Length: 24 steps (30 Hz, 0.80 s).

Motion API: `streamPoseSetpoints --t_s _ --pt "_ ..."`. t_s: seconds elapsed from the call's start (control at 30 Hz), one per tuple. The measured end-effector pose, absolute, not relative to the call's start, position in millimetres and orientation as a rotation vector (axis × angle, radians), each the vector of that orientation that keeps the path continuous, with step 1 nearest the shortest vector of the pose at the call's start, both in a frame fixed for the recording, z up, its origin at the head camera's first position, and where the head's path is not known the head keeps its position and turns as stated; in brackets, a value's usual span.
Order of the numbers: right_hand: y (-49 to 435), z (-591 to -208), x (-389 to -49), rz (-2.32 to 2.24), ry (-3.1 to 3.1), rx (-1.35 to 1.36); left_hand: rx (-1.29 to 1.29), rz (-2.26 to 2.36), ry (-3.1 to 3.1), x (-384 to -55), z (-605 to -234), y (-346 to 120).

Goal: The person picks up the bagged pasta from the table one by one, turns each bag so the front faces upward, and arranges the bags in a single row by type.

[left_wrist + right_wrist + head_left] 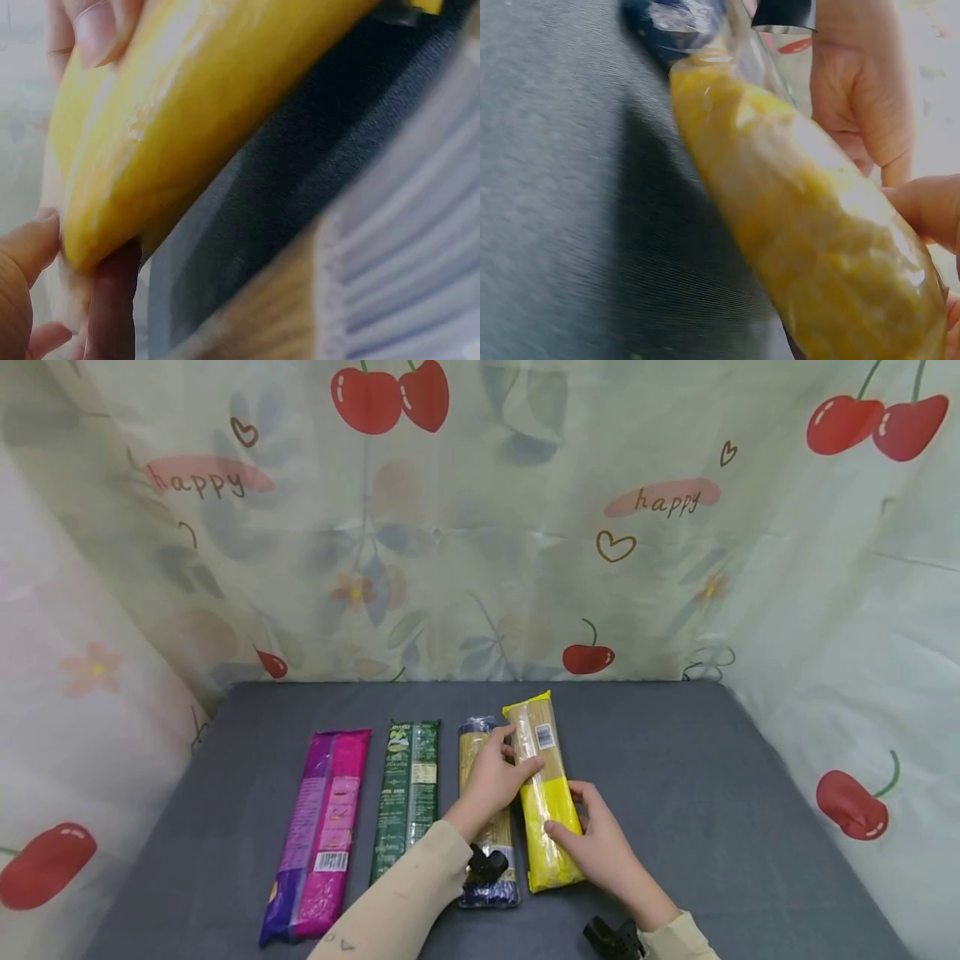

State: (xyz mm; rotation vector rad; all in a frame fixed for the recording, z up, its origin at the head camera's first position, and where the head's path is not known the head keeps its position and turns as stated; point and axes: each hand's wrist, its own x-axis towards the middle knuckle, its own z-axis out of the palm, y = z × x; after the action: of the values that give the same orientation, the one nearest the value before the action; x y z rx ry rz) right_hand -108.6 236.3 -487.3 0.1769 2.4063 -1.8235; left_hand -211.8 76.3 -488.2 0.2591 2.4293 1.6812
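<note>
A yellow packet of spaghetti (557, 827) with a clear upper part is held between both hands, slightly tilted and raised off the table. My left hand (495, 777) pinches its upper left edge, thumb on the front face. Lower down, my right hand (607, 847) grips the right side, its thumb over the yellow front. In the left wrist view, the packet (195, 97) shows its yellow side, with a left finger curled under it. The right wrist view shows the packet's crinkled yellow end (802, 225) and the right thumb (930, 206) on its edge.
Left of the held packet lies a blue-ended spaghetti packet (501, 852), partly under the left forearm. Farther left are a green packet (397, 785) and a pink and purple packet (318, 835). All lie on a dark grey table (675, 760) backed by a cherry-print curtain (480, 527).
</note>
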Motion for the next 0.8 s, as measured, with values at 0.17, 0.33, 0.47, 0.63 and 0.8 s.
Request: streamPoseSetpoints --t_s 0.17,0.33,0.47,0.63,0.8 --pt "237 -479 -110 -1.658 2.606 0.168 0.235 1.713 2.432 -209 -481 81" --pt "233 -472 -110 -1.414 2.844 0.156 0.24 1.712 2.419 -204 -470 84" --pt "229 -467 -108 -1.17 3.078 0.071 0.242 1.742 2.333 -203 -463 84" --pt "225 -467 -106 -0.821 3.339 -0.111 0.228 1.886 2.015 -203 -458 86" --pt "218 -467 -104 -0.472 3.516 -0.246 0.127 2.004 1.734 -204 -453 87"
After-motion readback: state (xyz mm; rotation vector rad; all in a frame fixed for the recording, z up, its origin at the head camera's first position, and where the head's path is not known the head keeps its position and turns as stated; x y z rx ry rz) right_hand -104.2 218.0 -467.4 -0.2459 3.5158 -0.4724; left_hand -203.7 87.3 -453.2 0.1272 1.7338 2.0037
